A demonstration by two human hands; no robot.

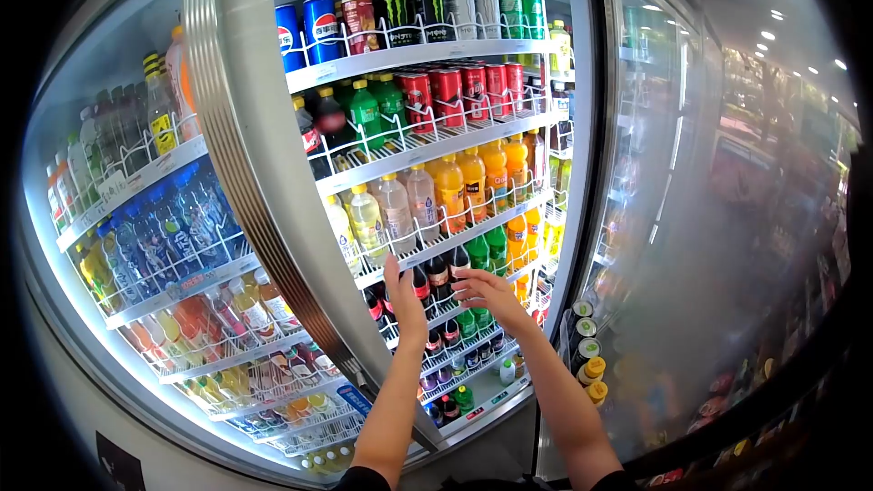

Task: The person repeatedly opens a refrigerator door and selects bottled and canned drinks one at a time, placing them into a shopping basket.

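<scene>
Both hands are raised before the open middle section of a drinks cooler. My left hand (405, 297) is upright with its fingers extended, holding nothing visible, in front of the shelf edge below the pale bottles (396, 209). To its right, my right hand (492, 298) has its fingers spread and slightly bent, pointing left, with nothing in it. Behind the two hands stand dark-capped cola bottles (436, 275) on the shelf, partly hidden by them. Green bottles (496, 245) stand to the upper right of my right hand. A gap separates the hands.
Higher shelves hold red cans (446, 91), orange bottles (449, 189) and dark cans (431, 14). A closed glass door with a metal frame (264, 173) covers the left section. The fogged glass door (682, 245) stands open at right, near yellow-capped containers (592, 370).
</scene>
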